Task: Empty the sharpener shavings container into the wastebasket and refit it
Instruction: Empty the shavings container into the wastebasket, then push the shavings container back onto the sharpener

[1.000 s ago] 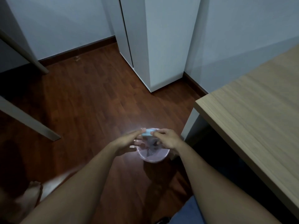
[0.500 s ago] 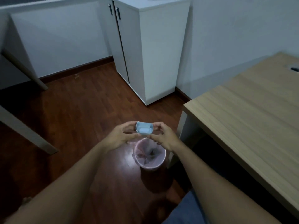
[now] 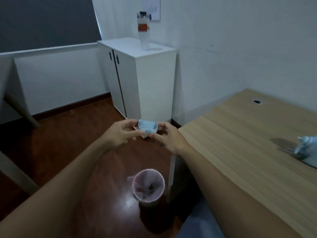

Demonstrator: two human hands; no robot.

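right, shavings container (image 3: 147, 126) is held up in the air between both hands, opening facing up, well above the wastebasket (image 3: 148, 186) and off to its far side. left hand (image 3: 120, 134) pinches its left end with fingertips, right hand (image 3: 167, 136) pinches the right end. both hands are clamped on it, nothing else in either one.

container looks empty from here, pale inside, can't rule out residue in the corners. the wastebasket liner shows dark bits at the bottom, so my read is the dump step is done and refit is what's left.

sharpener (image 3: 307, 150) sits on the worktop (image 3: 240, 134) at the far right edge of view, partly cut off and blurred. can't see its slot or which way it faces.

risks from here:
- fingertip-only grip on a small smooth box. a slip drops it on the floor (image 3: 60, 143), or in the bin.
- the sharpener body is unheld. pushing the container in one-handed could shove it along the worktop instead of seating.
- wrong orientation on insert, so it jams or sits proud. check the open side against the slot first.
- any leftover dust tips out on the worktop if it gets tilted during carry.
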